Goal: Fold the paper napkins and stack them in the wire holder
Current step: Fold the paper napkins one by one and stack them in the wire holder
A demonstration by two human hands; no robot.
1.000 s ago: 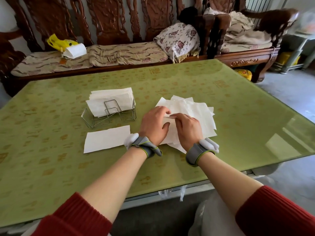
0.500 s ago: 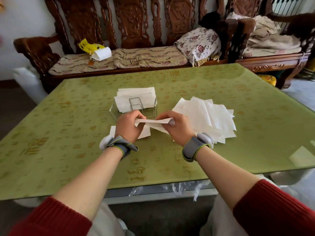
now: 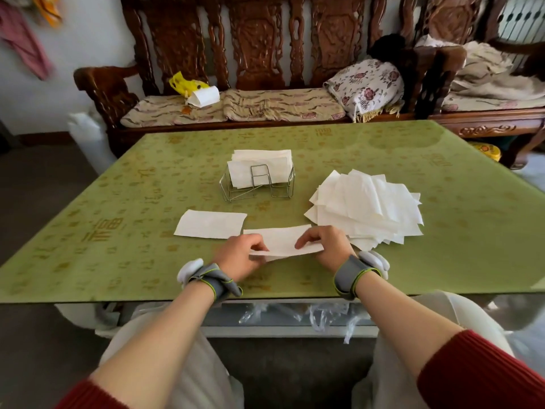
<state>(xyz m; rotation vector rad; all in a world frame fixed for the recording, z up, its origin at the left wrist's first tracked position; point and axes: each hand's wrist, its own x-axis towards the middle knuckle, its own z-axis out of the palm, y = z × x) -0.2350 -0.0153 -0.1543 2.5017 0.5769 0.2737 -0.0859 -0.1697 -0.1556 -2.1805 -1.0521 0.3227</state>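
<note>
Toward the near edge of the green table, left of centre, one folded napkin lies flat as a long rectangle, apart from the rest. Just beyond it, near the middle of the surface, stands the wire holder, and a batch of folded napkins sits upright inside it, leaning slightly, their tops rising above the wire loop at its front. Close to the near edge, the left hand pinches the left end of a half-folded napkin, fingers curled around the paper. This napkin is lifted a little off the surface, its far flap raised over the lower layer, and its far left corner lies just beside the flat folded napkin. The right hand grips the napkin's right end, fingertips pressed on the top layer. Both wrists wear grey bands. Further right, touching the held napkin's right end, a loose pile of unfolded napkins fans out over the surface, sheets overlapping at different angles, well clear of the right edge.
</note>
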